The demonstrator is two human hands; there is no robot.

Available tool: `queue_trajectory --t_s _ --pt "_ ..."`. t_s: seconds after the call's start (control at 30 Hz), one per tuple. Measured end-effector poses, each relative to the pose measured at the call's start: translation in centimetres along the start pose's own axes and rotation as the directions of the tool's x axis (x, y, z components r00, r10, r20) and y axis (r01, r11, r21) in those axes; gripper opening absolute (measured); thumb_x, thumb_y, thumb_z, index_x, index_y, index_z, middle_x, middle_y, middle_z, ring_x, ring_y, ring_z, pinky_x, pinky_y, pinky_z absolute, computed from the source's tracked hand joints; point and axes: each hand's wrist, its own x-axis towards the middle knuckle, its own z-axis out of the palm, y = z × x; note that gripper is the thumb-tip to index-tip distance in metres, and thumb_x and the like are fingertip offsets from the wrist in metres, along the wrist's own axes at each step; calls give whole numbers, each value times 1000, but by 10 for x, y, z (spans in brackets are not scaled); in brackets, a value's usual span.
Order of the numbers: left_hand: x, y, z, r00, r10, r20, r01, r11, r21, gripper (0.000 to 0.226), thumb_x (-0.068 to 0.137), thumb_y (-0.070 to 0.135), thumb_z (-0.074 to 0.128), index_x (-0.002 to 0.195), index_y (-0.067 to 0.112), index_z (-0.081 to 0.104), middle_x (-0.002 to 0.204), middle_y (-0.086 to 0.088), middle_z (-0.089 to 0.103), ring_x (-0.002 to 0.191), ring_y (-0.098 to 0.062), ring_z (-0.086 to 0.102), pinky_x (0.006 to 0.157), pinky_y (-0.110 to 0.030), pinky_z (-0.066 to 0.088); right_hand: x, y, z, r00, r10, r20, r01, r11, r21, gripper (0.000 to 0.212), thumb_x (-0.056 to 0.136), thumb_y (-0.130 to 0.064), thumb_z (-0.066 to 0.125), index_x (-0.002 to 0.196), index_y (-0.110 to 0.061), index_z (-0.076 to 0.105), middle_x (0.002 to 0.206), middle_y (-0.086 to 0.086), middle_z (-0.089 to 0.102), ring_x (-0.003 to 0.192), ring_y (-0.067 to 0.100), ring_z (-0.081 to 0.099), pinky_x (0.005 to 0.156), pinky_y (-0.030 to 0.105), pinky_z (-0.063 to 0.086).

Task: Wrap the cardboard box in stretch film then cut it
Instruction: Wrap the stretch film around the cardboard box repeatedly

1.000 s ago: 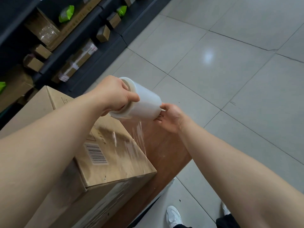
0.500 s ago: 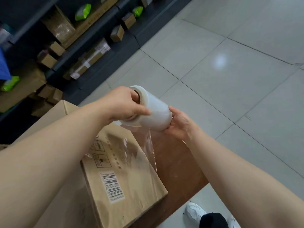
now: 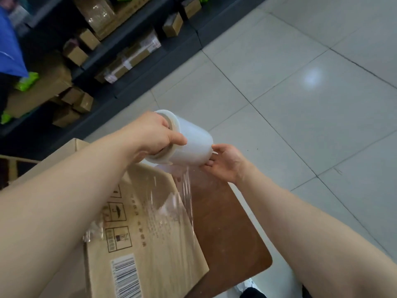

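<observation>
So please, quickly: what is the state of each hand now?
Left hand: closed on one end of the stretch film roll.
Right hand: fingers at the roll's other end, supporting it; grip not fully visible.

Matt brown cardboard box [image 3: 150,244] sitting on smooth reddish wood table [image 3: 227,233]; clear glossy plastic film [image 3: 184,196] trailing from milky roll [image 3: 189,147]; glazed floor tiles [image 3: 300,93] gleaming.
</observation>
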Motion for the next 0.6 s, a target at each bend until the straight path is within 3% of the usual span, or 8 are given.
queue_trajectory --t_s 0.13,0.27,0.33,0.4,0.5,0.6 --pt "6 0 -7 1000 7 5 -8 982 187 31 76 28 79 75 1 63 72 -7 52 64 -19 48 54 -27 36 17 -10 15 998 57 -23 -60 989 -132 28 102 -19 32 98 -3 55 91 10 56 80 22 55 78 31 44" --pt "16 -2 -13 1000 -12 16 7 953 303 31 76 26 78 77 -1 63 67 -5 49 60 -19 45 51 -27 33 36 -15 28 994 106 10 -100 964 -247 42 103 -36 37 130 -9 53 96 4 61 80 18 58 65 27 48" --pt "20 -4 -16 999 -31 12 25 945 327 31 76 25 78 80 -2 64 68 -6 50 60 -20 46 52 -27 34 44 -18 34 993 117 34 -102 950 -296 43 102 -40 38 132 -14 54 102 2 65 81 17 61 59 27 50" --pt "24 -5 -18 998 -59 10 53 946 320 30 75 25 77 72 3 59 67 -6 47 58 -21 42 51 -27 31 50 -18 39 990 136 37 -119 944 -309 47 102 -42 38 135 -13 55 115 4 66 88 20 63 63 29 51" --pt "33 -7 -24 991 -132 -32 135 978 161 42 79 38 73 60 11 48 60 -2 41 56 -19 39 52 -28 30 57 -19 44 986 158 43 -139 944 -300 49 102 -39 39 140 -11 50 119 9 63 90 24 62 65 31 52" --pt "47 -14 -31 948 -309 -72 281 923 -261 39 83 49 67 79 11 60 78 -5 58 75 -23 59 71 -28 49 64 -21 46 982 178 61 -157 954 -255 48 102 -33 41 141 -7 47 123 14 60 88 27 62 59 29 54"
